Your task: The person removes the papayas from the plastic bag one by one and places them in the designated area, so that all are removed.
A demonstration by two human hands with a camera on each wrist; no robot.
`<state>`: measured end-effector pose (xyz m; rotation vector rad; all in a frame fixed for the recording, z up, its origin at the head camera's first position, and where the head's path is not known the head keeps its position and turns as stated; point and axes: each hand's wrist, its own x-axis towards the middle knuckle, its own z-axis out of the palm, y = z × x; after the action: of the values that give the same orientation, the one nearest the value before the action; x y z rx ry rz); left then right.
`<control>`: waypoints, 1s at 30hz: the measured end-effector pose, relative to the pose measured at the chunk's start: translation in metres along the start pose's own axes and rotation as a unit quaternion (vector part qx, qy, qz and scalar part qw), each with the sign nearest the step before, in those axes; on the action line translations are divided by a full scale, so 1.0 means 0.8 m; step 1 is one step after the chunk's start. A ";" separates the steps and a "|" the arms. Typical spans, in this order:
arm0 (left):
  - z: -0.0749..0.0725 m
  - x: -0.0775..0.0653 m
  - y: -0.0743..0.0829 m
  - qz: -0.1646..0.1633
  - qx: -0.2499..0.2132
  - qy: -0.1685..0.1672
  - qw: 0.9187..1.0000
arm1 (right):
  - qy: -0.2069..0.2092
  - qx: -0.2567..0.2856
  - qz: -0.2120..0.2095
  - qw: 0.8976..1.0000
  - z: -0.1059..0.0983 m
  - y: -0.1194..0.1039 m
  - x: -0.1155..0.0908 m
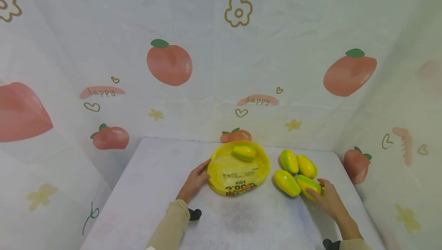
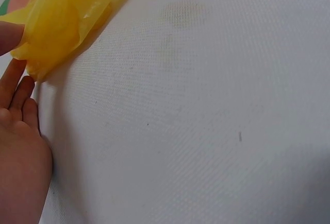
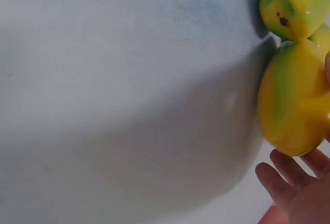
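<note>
A yellow plastic bag (image 1: 238, 169) with dark printing is spread into a round shape on the table, one mango (image 1: 244, 152) lying within its raised rim at the back. My left hand (image 1: 194, 184) pinches the bag's left edge; in the left wrist view the thumb is above the yellow film (image 2: 62, 20) and the fingers below. To the right, my right hand (image 1: 328, 200) has thumb and fingers about a yellow-green mango (image 1: 308, 187), the nearest right one of a cluster. The right wrist view shows fingertips (image 3: 281, 159) right at that mango's end.
Beside the gripped mango lie three more: one at front left (image 1: 287, 183), two behind (image 1: 289, 161). The white table (image 1: 165, 165) meets a fruit-printed cloth wall (image 1: 207, 108) at the back, with cloth on both sides too.
</note>
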<state>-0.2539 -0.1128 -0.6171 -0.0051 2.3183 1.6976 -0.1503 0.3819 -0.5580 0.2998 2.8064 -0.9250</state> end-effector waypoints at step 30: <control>-0.002 -0.002 0.002 -0.006 -0.005 0.001 1.000 | 0.093 -0.134 -0.106 0.981 -0.014 -0.094 0.009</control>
<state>-0.2530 -0.1136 -0.6146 -0.0231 2.3076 1.7033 -0.1768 0.3303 -0.5082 0.0515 3.1372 -0.5660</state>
